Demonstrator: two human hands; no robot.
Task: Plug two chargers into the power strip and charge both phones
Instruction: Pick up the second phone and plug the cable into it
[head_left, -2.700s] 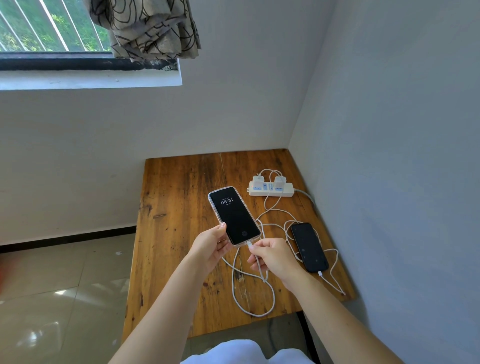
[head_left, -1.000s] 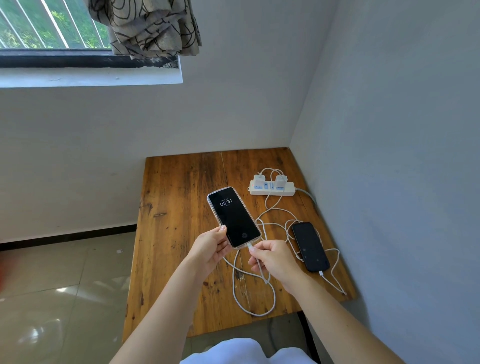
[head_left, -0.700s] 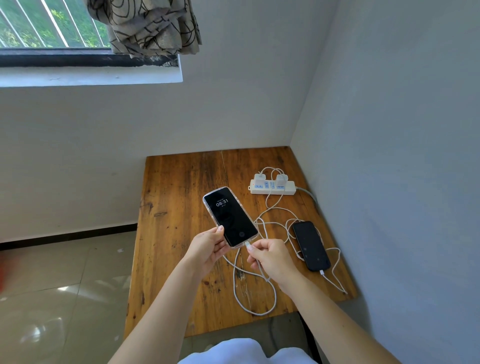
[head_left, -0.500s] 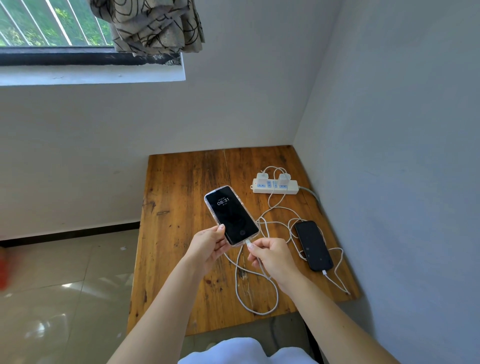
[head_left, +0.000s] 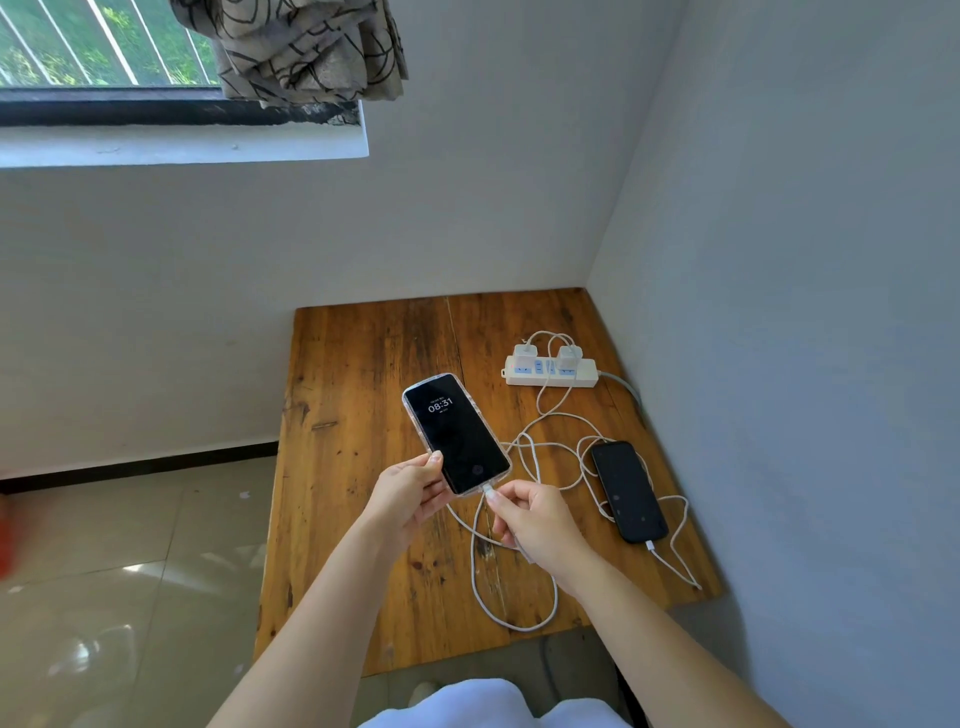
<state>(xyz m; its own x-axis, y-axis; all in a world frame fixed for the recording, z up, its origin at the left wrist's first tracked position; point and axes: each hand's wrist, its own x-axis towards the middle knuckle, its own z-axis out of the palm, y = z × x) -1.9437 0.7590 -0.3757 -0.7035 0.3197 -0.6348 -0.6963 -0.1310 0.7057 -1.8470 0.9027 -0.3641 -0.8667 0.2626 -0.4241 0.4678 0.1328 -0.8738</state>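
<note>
Between our two hands, raised off the table (head_left: 353, 374), sits the clear-cased phone (head_left: 454, 431), screen lit with a clock. Our left hand (head_left: 410, 499) grips its lower left edge, thumb on the front rim and fingers curled beneath. Our right hand (head_left: 535, 519) pinches the white cable plug (head_left: 488, 491) at the phone's bottom port; the plug is small here, so it may or may not be fully seated. We judge the phone rigid, light and slick in its case, so the side edges are the place to hold, not the glass. The cable (head_left: 480, 587) is soft and loops slackly below our right wrist; take it by the stiff plug. Beyond the grip, both chargers (head_left: 570, 356) stand in the power strip (head_left: 550, 371); right of it, the second phone (head_left: 628, 491) lies flat, plugged in at its near end. Both forearms reach forward and converge on the phone.
</note>
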